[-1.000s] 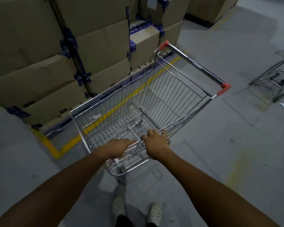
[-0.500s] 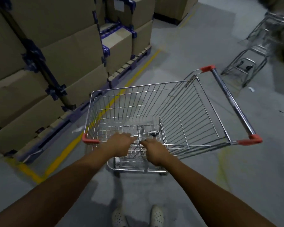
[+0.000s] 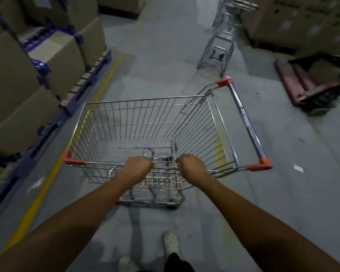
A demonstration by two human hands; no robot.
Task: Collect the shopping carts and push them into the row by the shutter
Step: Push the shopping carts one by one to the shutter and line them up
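- Shopping cart (image 3: 155, 134), a bare wire basket, stood in the middle of the grey floor (image 3: 283, 193), its near rim just under the person's two arms and its handle bar off on the right side.
- Stacked cardboard boxes (image 3: 18, 79) on blue pallets lined the far left, with a yellow line (image 3: 47, 185) painted on the floor beside them, running from near left toward the far middle.
- A red corner cap (image 3: 72, 160) marked the near-left corner of the basket.
- The left hand (image 3: 138, 168) was closed in a fist over the near rim wire, knuckles up.
- Two pale perforated clogs (image 3: 170, 242) showed at the near edge, below the cart.
- The right hand (image 3: 192, 166) was likewise curled tight around the same rim wire, just beside the left hand but apart from it.
- The chrome handle bar (image 3: 245, 122) with red end caps ran near to far along the cart's right side.
- A second cart (image 3: 222, 42), blurred, stood far off beyond the handle, well apart from the first.
- A red pallet jack (image 3: 306, 85) lay at the far right, beside more boxes.
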